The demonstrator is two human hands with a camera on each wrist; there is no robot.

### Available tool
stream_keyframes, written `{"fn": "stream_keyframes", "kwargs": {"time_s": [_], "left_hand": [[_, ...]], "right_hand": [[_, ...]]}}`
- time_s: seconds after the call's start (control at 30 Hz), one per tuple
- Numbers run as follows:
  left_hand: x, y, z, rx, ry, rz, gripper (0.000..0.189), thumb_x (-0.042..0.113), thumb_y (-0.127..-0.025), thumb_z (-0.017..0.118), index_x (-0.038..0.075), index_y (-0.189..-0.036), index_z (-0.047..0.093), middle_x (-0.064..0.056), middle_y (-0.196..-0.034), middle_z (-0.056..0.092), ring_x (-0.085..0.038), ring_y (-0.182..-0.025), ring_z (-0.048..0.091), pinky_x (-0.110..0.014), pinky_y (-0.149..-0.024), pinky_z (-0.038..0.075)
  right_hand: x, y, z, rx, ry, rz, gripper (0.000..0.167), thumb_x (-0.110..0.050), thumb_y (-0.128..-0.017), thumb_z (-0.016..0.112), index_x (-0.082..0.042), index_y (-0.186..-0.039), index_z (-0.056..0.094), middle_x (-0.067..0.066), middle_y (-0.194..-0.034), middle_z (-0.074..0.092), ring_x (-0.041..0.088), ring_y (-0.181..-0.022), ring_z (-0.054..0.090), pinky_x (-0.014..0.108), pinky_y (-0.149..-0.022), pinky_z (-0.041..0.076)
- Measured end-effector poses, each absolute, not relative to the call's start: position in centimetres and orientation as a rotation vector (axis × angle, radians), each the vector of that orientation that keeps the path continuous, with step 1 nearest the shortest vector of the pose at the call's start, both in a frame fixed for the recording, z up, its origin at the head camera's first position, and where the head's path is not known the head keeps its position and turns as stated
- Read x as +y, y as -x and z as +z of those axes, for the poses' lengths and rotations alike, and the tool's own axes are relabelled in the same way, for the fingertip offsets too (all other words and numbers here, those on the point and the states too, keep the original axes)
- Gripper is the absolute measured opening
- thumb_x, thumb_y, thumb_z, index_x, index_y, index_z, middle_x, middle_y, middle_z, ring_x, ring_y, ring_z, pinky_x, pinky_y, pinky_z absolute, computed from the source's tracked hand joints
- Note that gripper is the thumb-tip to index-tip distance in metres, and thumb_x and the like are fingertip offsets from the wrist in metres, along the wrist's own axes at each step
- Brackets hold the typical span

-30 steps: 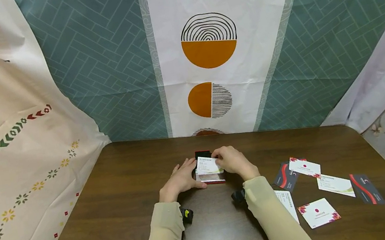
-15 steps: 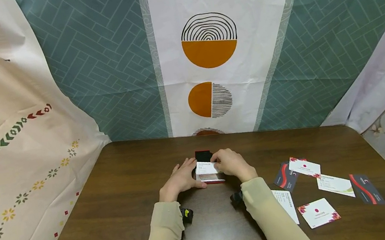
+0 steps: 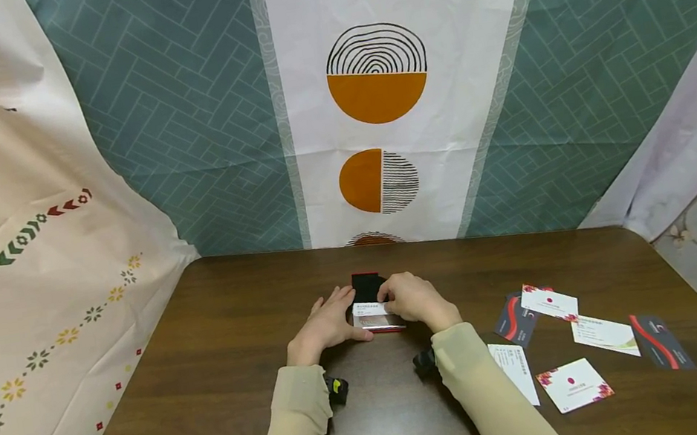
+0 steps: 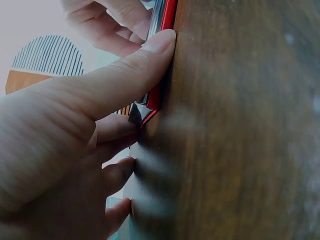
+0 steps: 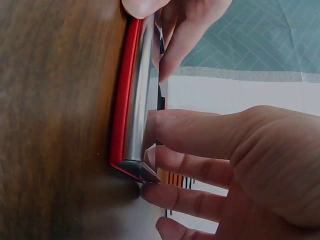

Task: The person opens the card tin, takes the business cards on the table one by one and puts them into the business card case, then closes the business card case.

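A red-edged business card case with a shiny metal tray lies on the table, its black-lined lid open at the far side. My left hand holds the case at its left side, thumb at the near edge and fingers spread behind. Over the tray, a white business card lies with its lower part inside the case. My right hand pinches this card at its right end. In the right wrist view, the right thumb sits on top at the metal tray, fingers beside the case's corner.
Several loose business cards are scattered to the right on the brown wooden table: a white one, flower-cornered ones, and dark ones with a red stripe. Some overlap. A patterned cloth hangs behind the table.
My right hand has moved down and slightly left, sliding the white card toward the near edge of the case; more of the black lid shows. The left hand has stayed in place.
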State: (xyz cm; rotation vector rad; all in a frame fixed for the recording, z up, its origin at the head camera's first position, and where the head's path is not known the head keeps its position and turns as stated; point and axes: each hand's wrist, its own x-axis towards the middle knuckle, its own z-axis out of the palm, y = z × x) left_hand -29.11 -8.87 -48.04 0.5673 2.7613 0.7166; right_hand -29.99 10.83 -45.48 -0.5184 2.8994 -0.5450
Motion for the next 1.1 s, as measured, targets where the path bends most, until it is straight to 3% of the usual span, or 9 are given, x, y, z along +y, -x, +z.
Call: {"fn": "stream_keyframes", "kwargs": {"time_s": [0.3,0.7,1.1], "left_hand": [[-9.0,29.0,-47.6,2.755,-0.561,0.727,0.098,0.044,-0.075,0.083,0.003,-0.15,0.036,-0.01,-0.157,0.03,-0.03,-0.147,0.017,-0.052,-0.116,0.01],[-8.9,28.9,-47.8,2.753,-0.559,0.716,0.098,0.045,-0.075,0.083,0.003,-0.151,0.036,-0.01,-0.157,0.03,-0.029,-0.147,0.016,-0.052,-0.116,0.01],[-8.9,28.9,-47.8,2.756,-0.569,0.685,0.098,0.046,-0.076,0.082,0.003,-0.151,0.035,-0.01,-0.157,0.03,-0.029,-0.147,0.017,-0.052,-0.116,0.011]], "right_hand": [[10.7,29.8,-45.1,2.891,0.545,-0.535,0.012,-0.012,-0.09,0.069,-0.016,-0.098,0.076,-0.002,-0.088,0.064,0.015,-0.075,0.055,0.038,-0.067,0.05],[10.8,29.4,-44.8,2.867,0.569,-0.527,0.018,-0.012,-0.093,0.064,-0.014,-0.105,0.077,0.002,-0.105,0.069,0.019,-0.091,0.061,0.043,-0.078,0.053],[11.3,29.3,-44.4,2.809,0.567,-0.611,0.02,-0.013,-0.096,0.06,-0.013,-0.11,0.075,0.001,-0.102,0.068,0.016,-0.083,0.056,0.039,-0.078,0.051]]}}
